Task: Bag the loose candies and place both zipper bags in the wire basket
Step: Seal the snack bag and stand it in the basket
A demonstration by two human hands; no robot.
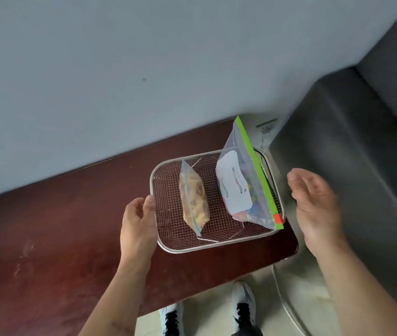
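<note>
Sitting at the right end of a dark reddish-brown wooden table (59, 226), a shallow rectangular wire-mesh basket with a steel rim (216, 247) held both bags. At about nine o'clock inside it, a small clear zipper bag with a blue seal, stuffed with pale yellowish candies (193, 202), stood on edge on the mesh. Toward three o'clock, a larger clear zipper bag with a green zip strip, a red slider and a white label (243, 187) leaned upright against the basket's right rim, multicoloured candies showing at its bottom. The two bags stood apart, with bare mesh between them.

The left hand (138, 224) rested at the basket's nine o'clock rim, thumb touching the metal edge, fingers loosely curled and gripping nothing. The right hand (316, 209) hovered off the basket's three o'clock side, near the green-strip bag but clear of it, palm open and fingers relaxed, empty. At six o'clock below the table edge, two white shoes with black laces (243, 309) showed on a pale floor.
</note>
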